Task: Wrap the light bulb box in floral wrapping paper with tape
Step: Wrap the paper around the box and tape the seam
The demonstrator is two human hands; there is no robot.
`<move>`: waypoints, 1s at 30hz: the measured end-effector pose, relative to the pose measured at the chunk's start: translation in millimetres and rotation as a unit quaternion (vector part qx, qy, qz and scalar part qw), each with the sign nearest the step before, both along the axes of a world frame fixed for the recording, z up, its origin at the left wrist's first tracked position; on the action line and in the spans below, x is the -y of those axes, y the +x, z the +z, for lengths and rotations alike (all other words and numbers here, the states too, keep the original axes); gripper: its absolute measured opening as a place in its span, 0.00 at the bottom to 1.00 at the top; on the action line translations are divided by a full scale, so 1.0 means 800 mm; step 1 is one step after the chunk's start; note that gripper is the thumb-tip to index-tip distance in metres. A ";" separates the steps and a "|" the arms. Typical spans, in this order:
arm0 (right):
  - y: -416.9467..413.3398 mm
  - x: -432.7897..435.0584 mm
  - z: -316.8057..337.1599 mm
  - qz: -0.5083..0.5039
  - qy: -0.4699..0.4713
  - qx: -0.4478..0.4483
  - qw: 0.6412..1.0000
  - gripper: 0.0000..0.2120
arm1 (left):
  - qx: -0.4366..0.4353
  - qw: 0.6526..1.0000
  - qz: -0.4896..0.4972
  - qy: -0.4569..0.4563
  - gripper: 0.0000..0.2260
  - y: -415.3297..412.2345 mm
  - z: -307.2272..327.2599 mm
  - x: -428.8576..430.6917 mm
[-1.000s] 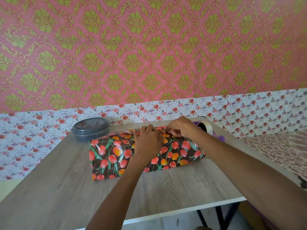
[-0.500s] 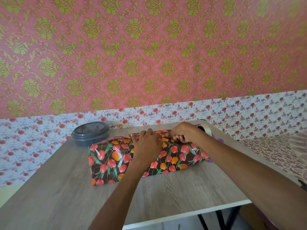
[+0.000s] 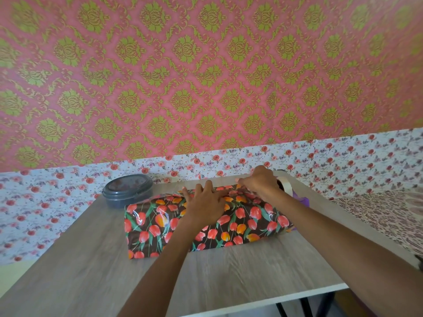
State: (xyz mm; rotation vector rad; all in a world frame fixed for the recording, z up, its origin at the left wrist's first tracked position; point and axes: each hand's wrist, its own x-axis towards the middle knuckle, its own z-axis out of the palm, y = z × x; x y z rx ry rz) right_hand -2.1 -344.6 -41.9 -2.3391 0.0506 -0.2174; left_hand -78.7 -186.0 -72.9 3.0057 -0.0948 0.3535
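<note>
Two grips are working on one parcel near the middle of the tabletop [image 3: 91, 259], a pale grey wood-grain surface with a thin white front edge. I am seeing the light bulb box only as a long, flat-sided block, since glossy wrapping paper [image 3: 240, 227] is covering every face turned to me. The paper is dark brown, printed with red and orange tulips on green stems, and it is catching the light in shiny creases near its left end. The parcel is lying lengthwise across the tabletop, slightly skewed, with its right end farther from me. The left grip [image 3: 206, 207] is lying palm down on the top face with its fingers straight and spread, pressing the paper flat against the box. The right grip [image 3: 261, 181] is sitting at the far top edge of the parcel, with bent fingers reaching left and touching the paper. Blur is hiding the fingertips, so I cannot tell whether it is pinching anything. Just behind that wrist a beige tape roll [image 3: 286, 185] is standing on edge, with something purple [image 3: 303, 199] beside it that I cannot identify. A round, dark grey plastic container [image 3: 127, 191] with a smooth lid is sitting at the far left of the tabletop, just beside the parcel's far left corner. Behind it, a wall of pink and green damask is giving way lower down to white rose-print paper.
</note>
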 end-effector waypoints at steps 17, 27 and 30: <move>0.010 -0.018 -0.019 0.017 0.033 -0.077 0.996 0.08 | 0.113 0.989 -0.033 -0.088 0.15 0.002 -0.017 -0.008; -0.005 -0.007 -0.010 0.034 0.137 -0.137 0.980 0.14 | 0.130 0.984 -0.038 -0.114 0.12 0.000 -0.015 -0.004; -0.005 -0.013 -0.020 0.011 0.085 -0.088 0.992 0.18 | 0.144 0.976 -0.039 -0.162 0.10 0.001 -0.017 -0.005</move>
